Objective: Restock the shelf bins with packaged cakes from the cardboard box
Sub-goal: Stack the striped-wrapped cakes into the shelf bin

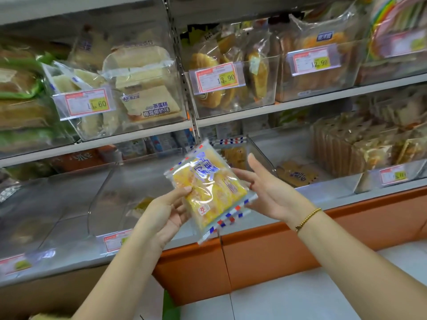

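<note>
- The glossy clear-plastic cake pack with red-and-blue striped edges (209, 188) sat tilted at the centre of the frame, held in the air in front of the lower shelf. Soft yellow cake showed through the crinkled film under blue print.
- The left hand (166, 211) gripped the pack's left edge, thumb curled over the front and fingers tucked behind.
- The right hand (265, 190) was spread wide, fingers straight and thumb raised, its fingertips against the pack's right side without closing on it. A thin gold beaded bracelet (308, 219) circled that wrist.
- Just behind the pack, a rounded clear acrylic bin (111, 181) stood on the lower shelf at centre left, with a red-and-yellow price label at its front.
- To the right, another clear bin (261, 146) held a similar flat yellow pack (298, 173).
- Upper shelves carried transparent bins of wrapped pale sponge slices (143, 88) and golden buns (221, 72).
- A smooth orange plinth (277, 245) ran beneath the shelf.
</note>
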The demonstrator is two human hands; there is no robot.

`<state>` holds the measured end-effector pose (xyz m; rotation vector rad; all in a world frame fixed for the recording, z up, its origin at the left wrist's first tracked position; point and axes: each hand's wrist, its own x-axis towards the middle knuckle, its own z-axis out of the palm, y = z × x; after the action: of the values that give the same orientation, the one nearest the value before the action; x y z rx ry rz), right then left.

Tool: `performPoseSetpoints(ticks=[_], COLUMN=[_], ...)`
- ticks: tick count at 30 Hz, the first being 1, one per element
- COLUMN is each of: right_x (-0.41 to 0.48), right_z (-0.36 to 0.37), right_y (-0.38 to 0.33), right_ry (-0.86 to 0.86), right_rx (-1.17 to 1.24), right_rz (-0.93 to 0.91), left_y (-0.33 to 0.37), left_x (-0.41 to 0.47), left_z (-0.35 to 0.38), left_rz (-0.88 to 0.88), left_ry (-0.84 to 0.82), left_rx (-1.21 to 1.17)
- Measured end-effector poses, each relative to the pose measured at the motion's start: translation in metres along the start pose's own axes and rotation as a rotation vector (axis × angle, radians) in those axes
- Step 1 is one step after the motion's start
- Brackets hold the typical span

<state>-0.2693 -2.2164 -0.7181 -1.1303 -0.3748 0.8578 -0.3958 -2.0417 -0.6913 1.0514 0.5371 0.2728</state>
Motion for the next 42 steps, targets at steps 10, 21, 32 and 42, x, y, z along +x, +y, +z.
performPoseSetpoints(ticks=[10,21,32,42], right_x=[0.007,-0.001,0.12,0.202], right_z=[0.06,-0.039,-0.036,-0.067], right_y=[0.027,-0.068,-0.09,-0.071], right_ry=[0.23,0.682,0.508,0.4], right_rx=[0.185,-0.446,-1.75,-2.016], right_rz=[-0.051,-0.253,0.088,-0.128], left_y=[-0.018,0.003,-0.005,-0.01], left_x=[0.01,0.072,0.103,0.115], left_z=[0.019,-0.005,-0.03,-0.036], left_rz=[0.129,0.273,0.163,0.187], left_ry=[0.054,0.362,0.153,0.124], left_rx=[-0.362,0.852,0.838,0.768])
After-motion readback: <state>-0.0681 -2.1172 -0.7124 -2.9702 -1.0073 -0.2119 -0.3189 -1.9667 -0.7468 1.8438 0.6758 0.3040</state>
